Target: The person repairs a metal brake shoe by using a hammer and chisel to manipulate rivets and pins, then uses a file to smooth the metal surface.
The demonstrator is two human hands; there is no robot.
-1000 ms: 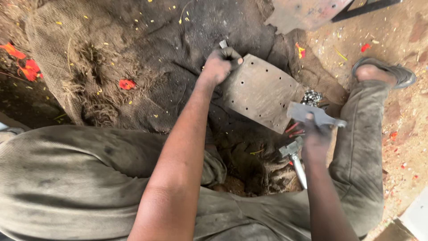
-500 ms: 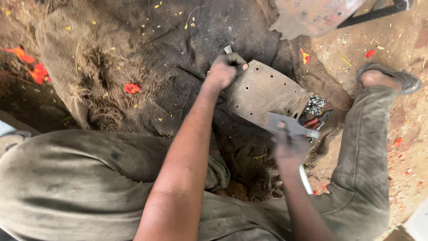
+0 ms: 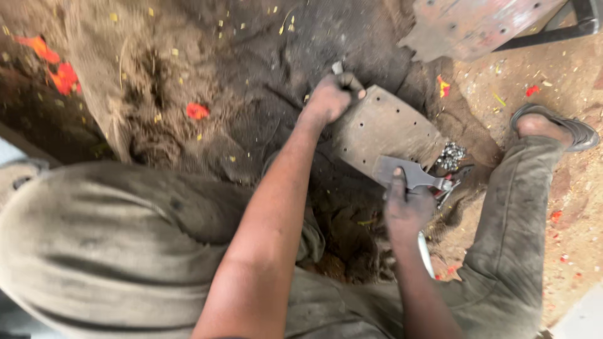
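Right hand (image 3: 407, 210): clenched on handle of grey flat-headed metal hammer (image 3: 408, 174); head now down on near edge of plate, raised clear a second ago. Blow judged just landed.

Left hand (image 3: 333, 97): grasping far corner of curved grey perforated metal plate (image 3: 384, 129), bracing it tilted on dark burlap sacking (image 3: 207, 94).

Pile of small silvery rivets (image 3: 451, 155): just beside plate.

Sandalled foot (image 3: 548, 125): beyond.

Rusty perforated metal sheet (image 3: 471, 25): farthest.

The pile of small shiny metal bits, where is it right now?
In the head view, the pile of small metal bits lies on the ground at centre-right, just beyond the curved grey plate and above the right hand.
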